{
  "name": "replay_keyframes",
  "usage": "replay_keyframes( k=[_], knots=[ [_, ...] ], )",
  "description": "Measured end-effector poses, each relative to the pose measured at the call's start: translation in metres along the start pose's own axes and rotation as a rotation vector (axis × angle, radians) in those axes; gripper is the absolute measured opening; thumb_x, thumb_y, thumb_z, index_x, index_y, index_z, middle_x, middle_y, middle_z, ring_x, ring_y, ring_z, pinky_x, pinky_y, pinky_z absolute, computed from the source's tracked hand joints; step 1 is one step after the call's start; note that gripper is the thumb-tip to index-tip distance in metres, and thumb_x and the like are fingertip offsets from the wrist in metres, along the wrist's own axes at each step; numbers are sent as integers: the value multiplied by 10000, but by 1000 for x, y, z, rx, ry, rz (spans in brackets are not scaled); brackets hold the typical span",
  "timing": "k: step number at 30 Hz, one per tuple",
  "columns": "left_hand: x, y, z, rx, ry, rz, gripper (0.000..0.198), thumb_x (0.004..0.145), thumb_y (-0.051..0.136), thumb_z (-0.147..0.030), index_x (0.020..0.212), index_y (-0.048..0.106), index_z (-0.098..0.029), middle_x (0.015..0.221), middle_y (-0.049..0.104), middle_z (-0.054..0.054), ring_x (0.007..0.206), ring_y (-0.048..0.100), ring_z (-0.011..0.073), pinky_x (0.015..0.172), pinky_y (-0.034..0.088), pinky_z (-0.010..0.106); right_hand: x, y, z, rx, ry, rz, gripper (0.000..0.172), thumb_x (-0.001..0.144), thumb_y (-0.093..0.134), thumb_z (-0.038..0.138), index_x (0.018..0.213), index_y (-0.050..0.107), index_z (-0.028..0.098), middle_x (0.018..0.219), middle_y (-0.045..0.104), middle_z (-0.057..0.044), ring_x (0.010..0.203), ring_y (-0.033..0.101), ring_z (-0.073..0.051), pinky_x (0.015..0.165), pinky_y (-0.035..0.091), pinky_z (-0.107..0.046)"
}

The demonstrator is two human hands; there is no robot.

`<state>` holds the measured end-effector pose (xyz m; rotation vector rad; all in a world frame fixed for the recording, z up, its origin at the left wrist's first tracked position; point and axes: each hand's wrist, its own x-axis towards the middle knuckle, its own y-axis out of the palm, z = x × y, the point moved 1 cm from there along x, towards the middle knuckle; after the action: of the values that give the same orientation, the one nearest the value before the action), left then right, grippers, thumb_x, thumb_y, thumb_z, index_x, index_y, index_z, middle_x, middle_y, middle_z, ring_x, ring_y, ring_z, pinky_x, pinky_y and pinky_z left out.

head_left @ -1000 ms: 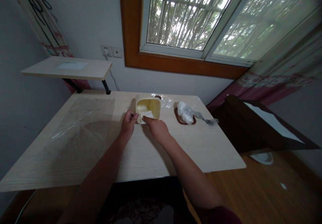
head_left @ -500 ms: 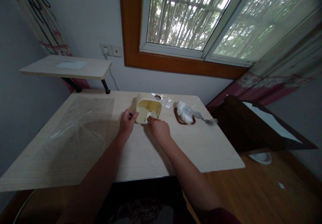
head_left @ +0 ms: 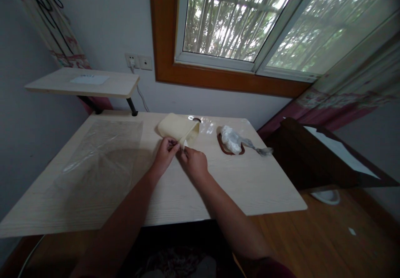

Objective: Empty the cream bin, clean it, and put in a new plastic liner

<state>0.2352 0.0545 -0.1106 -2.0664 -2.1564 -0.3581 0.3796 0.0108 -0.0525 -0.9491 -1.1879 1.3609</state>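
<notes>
A cream-coloured open container (head_left: 176, 127) is tipped on its side over the table, its opening facing right. My left hand (head_left: 165, 152) is closed on the container's near edge, thumb and fingers pinching the rim. My right hand (head_left: 194, 160) is closed, its fingertips at the rim beside the left thumb. A small white piece (head_left: 185, 143), tissue or cloth, shows at the right fingertips; most of it is hidden by the fingers and the container wall.
A clear plastic sheet (head_left: 103, 153) lies on the left of the table. A crumpled translucent plastic bag (head_left: 231, 139) sits on a brown-rimmed tray (head_left: 222, 145) at right. A raised shelf (head_left: 84, 83) stands at back left. The table's right edge borders a dark cabinet (head_left: 325, 157).
The container has gone from upright, with its yellow inside showing, to tipped on its side. My left hand has moved right, close to my right hand, which has shifted slightly left.
</notes>
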Motion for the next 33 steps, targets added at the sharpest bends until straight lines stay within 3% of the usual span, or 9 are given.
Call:
replay_keyframes(
  k=[6,14,19,23,33],
  knots=[
    [1,-5,-9,27,23,-103,336,760,788,-376,961,583,-202,949,653,36,898,653,167,798,522,283,0,1,15,16,-67,-52,396,1081,363,431,1147,698,230,1059,786,-71,887,743,-205,739,458,-266],
    [3,-12,-23,15,-6,-166,342,761,771,-403,947,561,-207,870,643,10,817,658,155,773,524,280,-4,-12,28,24,-124,0,422,1089,323,393,1387,577,237,1246,741,-100,985,738,-219,791,513,-289],
    [10,-24,-17,-62,-50,-287,361,819,708,-466,1024,557,-209,902,642,15,809,642,150,741,531,277,-12,-16,30,12,-200,45,555,1051,415,490,1541,417,229,1476,601,-120,1064,723,-257,842,565,-354],
    [11,-26,-19,-75,-58,-290,361,836,688,-477,1037,556,-208,900,632,11,783,623,139,703,514,259,-16,-19,26,-48,-233,66,573,1030,452,523,1520,448,227,1595,469,-113,1085,717,-272,850,587,-386],
    [18,-20,-39,61,17,-274,314,868,664,-482,979,552,-211,779,577,-15,708,569,134,634,437,241,-5,-32,3,-192,-88,119,554,995,515,384,1516,442,208,1632,399,-150,1010,739,-282,832,599,-408]
  ],
)
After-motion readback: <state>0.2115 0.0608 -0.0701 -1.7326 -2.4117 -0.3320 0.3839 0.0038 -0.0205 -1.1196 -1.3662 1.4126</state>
